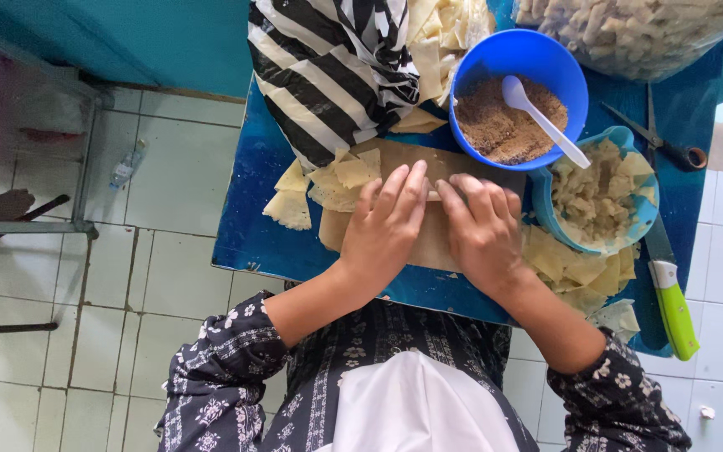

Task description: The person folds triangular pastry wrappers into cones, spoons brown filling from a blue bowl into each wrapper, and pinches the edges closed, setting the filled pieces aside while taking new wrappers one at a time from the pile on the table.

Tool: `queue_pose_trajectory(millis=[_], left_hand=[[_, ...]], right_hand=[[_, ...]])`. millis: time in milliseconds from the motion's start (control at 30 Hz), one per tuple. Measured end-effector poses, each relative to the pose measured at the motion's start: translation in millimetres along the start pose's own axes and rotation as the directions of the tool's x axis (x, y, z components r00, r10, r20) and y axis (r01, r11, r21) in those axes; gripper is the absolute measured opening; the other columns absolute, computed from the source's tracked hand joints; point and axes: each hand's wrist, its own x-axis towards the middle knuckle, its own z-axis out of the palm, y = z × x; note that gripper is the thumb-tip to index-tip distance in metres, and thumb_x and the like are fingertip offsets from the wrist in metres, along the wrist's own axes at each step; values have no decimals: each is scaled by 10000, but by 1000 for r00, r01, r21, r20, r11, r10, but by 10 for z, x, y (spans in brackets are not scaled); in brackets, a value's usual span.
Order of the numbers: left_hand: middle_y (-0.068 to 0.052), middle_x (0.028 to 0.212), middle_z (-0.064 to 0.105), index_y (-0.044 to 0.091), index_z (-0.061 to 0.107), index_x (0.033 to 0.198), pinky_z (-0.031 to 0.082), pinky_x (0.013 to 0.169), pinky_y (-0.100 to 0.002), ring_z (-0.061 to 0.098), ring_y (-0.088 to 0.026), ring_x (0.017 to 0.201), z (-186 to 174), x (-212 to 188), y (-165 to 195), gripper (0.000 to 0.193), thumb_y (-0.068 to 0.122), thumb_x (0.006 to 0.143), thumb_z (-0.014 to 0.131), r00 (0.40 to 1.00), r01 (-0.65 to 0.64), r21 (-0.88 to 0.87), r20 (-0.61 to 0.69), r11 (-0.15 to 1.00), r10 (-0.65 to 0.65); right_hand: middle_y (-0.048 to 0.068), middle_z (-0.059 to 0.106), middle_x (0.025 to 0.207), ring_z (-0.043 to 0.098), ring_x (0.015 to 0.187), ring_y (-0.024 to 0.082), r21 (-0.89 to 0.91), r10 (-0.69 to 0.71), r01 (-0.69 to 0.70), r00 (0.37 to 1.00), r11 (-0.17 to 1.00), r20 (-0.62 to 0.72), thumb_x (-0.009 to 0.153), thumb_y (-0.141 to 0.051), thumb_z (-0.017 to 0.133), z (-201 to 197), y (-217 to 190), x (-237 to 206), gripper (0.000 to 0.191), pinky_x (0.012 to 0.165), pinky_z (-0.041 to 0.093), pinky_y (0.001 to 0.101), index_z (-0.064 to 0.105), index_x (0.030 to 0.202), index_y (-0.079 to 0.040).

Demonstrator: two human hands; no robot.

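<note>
Left hand [385, 230] and right hand [483, 230], fingers flat and pressing side by side at frame centre, pin a thin dough piece [433, 194] whose long axis runs left-right across the board [428, 243].

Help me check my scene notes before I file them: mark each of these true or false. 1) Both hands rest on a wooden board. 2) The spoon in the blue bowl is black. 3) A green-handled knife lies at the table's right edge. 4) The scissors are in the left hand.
1) True: the left hand and right hand press on the wooden board.
2) False: the spoon in the blue bowl is white.
3) True: the green-handled knife lies there.
4) False: the scissors lie on the blue table, untouched.
</note>
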Motion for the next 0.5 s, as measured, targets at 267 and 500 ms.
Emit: queue_pose_trajectory(millis=[267, 500], left_hand=[[-55, 1660, 398, 52, 560, 1527, 301, 1260, -423, 392, -219, 1520, 51, 44, -176, 518, 100, 1012, 581, 980, 199, -114, 12, 973, -199], [-162, 1609, 377, 58, 514, 1498, 303, 1184, -518, 374, -377, 1464, -271, -253, -201, 575, 211, 963, 659, 928, 371, -230, 51, 900, -369]], right_hand=[[109, 636, 1308, 609, 1134, 288, 21, 2, -4, 998, 1000, 69, 865, -122, 715, 70, 8, 189, 314, 898, 439, 437, 735, 1170, -52], [161, 628, 1250, 645, 1087, 329, 118, -67, 51, 989, 992, 134, 838, -58, 727, -44, 61, 612, 200, 923, 548, 405, 679, 1030, -37]])
